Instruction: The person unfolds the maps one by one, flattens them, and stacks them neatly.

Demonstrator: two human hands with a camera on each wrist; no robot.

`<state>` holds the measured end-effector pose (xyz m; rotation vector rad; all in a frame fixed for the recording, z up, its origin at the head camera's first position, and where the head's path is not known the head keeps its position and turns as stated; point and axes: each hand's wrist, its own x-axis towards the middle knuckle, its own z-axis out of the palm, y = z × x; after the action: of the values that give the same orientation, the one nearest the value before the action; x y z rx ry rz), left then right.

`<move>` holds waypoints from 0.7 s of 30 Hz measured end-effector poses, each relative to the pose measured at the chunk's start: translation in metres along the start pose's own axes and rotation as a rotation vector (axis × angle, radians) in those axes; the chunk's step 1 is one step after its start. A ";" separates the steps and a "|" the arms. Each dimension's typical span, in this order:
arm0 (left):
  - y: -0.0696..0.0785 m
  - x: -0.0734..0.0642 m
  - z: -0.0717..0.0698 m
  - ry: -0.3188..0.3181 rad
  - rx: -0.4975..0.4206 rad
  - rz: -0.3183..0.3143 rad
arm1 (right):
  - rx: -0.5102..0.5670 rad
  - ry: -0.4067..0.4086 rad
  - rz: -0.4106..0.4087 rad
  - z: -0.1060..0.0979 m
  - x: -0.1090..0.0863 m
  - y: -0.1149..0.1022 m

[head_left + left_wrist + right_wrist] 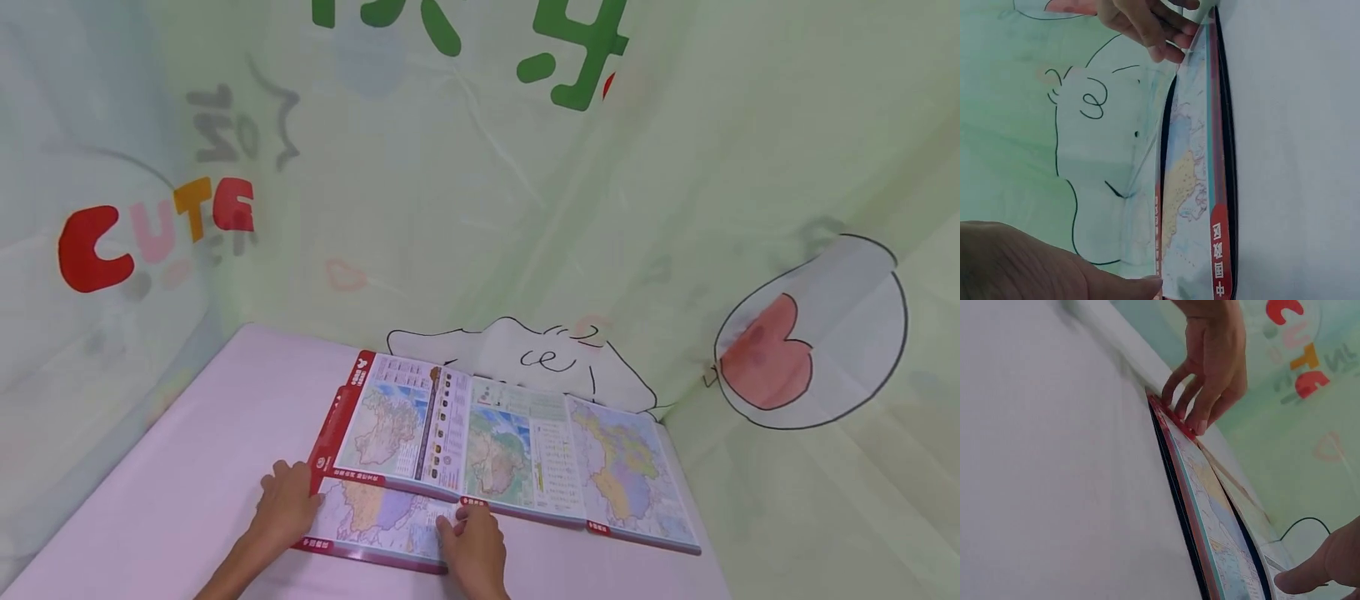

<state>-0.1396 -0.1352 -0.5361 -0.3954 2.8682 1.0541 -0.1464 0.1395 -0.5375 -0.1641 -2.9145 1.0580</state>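
Note:
A front map point(375, 512) with a red title strip lies at the near left of the table, crossways before the other maps. My left hand point(281, 504) holds its left end, with bent fingers along the red edge in the right wrist view. At its right end my right hand point(476, 546) grips the edge, thumb and fingers drawn close together. In the left wrist view the right hand point(1147, 25) meets the map's far corner, and the left thumb point(1129, 289) lies along the near end. The undersides of both hands' fingers are partly hidden.
Behind the front map, a red-bordered map point(382, 425), a middle map point(495, 454) and a right map point(637, 475) form a row on the pale tabletop point(202, 433). A hanging cloth point(420, 208) with printed drawings encloses the table's back and sides.

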 end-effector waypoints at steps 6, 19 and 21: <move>-0.004 0.000 0.004 0.007 -0.005 -0.020 | 0.084 0.006 0.149 -0.001 -0.004 -0.005; -0.015 0.007 0.006 0.029 -0.127 -0.085 | 0.293 -0.097 0.221 -0.007 0.005 -0.003; -0.014 0.007 0.004 0.025 -0.137 -0.100 | 0.219 -0.071 0.197 -0.004 0.004 -0.002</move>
<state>-0.1430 -0.1449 -0.5487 -0.5584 2.7730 1.2402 -0.1502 0.1414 -0.5330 -0.4205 -2.8623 1.4304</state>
